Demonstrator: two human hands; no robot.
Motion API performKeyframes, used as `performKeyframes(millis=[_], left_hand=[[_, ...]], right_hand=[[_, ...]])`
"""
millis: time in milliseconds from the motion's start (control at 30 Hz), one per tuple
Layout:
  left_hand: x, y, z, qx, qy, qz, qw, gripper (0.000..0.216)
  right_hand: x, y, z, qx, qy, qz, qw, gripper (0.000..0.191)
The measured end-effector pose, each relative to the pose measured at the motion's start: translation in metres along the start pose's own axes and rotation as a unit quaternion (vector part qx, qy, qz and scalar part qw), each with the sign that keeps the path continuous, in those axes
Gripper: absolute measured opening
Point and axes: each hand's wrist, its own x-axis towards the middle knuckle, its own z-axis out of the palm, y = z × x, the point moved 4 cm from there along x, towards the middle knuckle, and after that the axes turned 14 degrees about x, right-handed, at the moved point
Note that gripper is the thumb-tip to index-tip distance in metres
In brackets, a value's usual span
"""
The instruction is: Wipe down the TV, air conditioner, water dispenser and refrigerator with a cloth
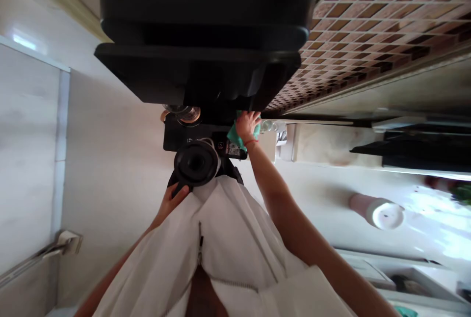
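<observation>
My left hand is closed around the short handle of a black round pot with a pale rim, held just in front of my body. Whether its lid or its base faces me, I cannot tell. My right hand presses a green cloth down on the right part of the black glass cooktop. A label with small print shows on the cooktop beside the cloth. At the cooktop's back left stands a glass vessel with a copper-coloured part.
A black range hood hangs over the cooktop. Tiled wall runs along the right. Small glass jars and a light board lie to the right, with a pink and white cylindrical container beyond.
</observation>
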Motion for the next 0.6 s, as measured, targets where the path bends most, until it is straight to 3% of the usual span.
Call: performKeyframes(millis=[100, 200, 267, 367, 467, 533, 600], left_hand=[[-0.019, -0.031, -0.013, 0.009, 0.027, -0.015, 0.999, 0.068], [-0.027, -0.05, -0.023, 0.009, 0.036, -0.029, 0.999, 0.065], [-0.031, -0.055, -0.028, -0.003, 0.034, -0.04, 0.999, 0.065], [-0.036, -0.054, -0.038, -0.023, 0.072, -0.044, 0.996, 0.061], [-0.042, -0.049, -0.049, -0.043, 0.101, -0.036, 0.993, 0.059], [-0.043, -0.049, -0.056, -0.052, 0.096, -0.023, 0.994, 0.062], [-0.041, -0.052, -0.063, -0.057, 0.075, -0.014, 0.995, 0.065]], right_hand=[[0.028, -0.007, -0.009, -0.024, -0.016, 0.006, 1.0, 0.051], [0.023, -0.006, -0.012, -0.032, -0.036, -0.026, 0.999, 0.053], [0.001, -0.004, -0.009, -0.033, -0.047, -0.054, 0.997, 0.062], [-0.057, 0.002, 0.003, -0.042, -0.051, -0.069, 0.995, 0.076], [-0.117, 0.001, 0.017, -0.05, -0.11, -0.111, 0.986, 0.07], [-0.132, -0.009, 0.016, -0.05, -0.165, -0.161, 0.972, 0.06], [-0.113, -0.031, 0.005, -0.053, -0.179, -0.195, 0.963, 0.055]])
